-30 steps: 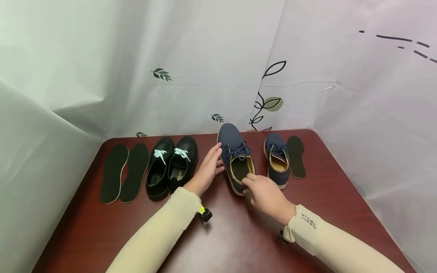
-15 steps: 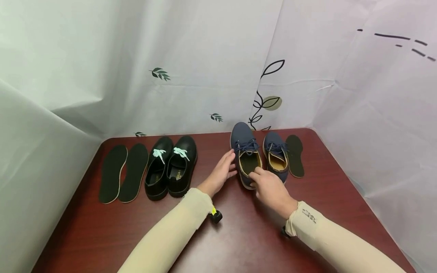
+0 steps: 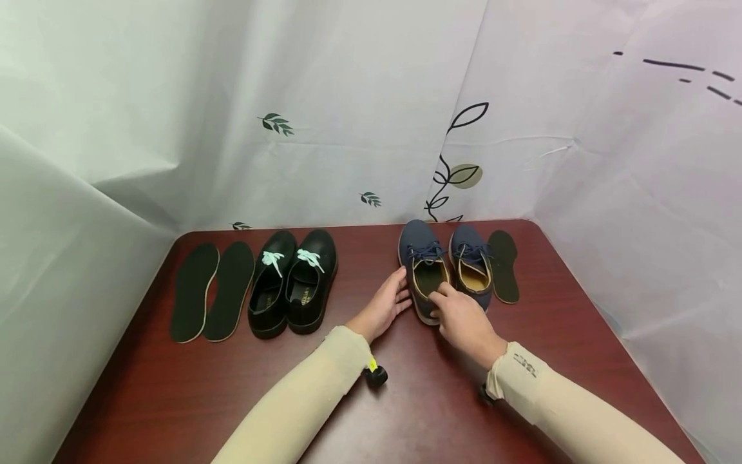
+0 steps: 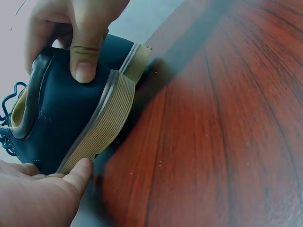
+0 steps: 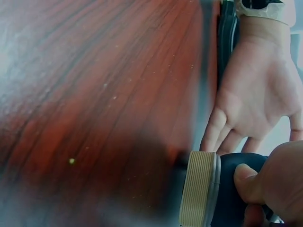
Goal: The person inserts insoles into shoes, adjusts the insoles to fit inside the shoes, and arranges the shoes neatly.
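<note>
A navy lace-up shoe stands at the back right of the table, close beside a second navy shoe. My right hand pinches its heel, thumb on the outside of the heel counter and fingers over the collar. Along the shoe's left side lies my left hand, its extended fingers touching the sole edge and upper. Dark lining or an insole shows inside the held shoe, while the second shoe's interior is tan. In the right wrist view, the ribbed cream sole faces the camera.
A dark insole lies right of the navy shoes. Left of centre stand black shoes with mint laces, and two dark insoles lie further left. White curtains enclose the reddish-brown table.
The held navy shoe has moved right, up beside the second navy shoe, then slightly toward me. Both hands travelled with it, the right still pinching the heel.
</note>
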Demonstrator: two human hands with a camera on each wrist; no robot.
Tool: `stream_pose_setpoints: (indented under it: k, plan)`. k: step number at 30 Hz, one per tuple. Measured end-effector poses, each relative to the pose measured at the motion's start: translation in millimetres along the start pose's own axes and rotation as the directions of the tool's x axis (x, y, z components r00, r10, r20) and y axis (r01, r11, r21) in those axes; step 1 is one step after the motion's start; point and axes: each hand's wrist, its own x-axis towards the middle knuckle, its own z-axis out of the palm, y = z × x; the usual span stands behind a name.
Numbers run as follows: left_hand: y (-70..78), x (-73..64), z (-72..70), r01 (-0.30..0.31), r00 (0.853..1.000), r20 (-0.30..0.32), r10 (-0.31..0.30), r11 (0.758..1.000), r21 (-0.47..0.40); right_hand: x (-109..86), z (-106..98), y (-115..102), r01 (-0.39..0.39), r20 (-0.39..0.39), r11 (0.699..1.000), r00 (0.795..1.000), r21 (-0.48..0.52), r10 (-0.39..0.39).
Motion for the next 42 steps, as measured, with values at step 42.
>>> stream_pose_setpoints:
  k: [42]
  plan:
    - [0.4, -83.3, -35.8, -0.19, 0.977, 0.2, 0.072, 0.722, 0.666, -20.4, -20, 50, -0.281, 0.149, 0.958, 0.946, -0.059, 0.286]
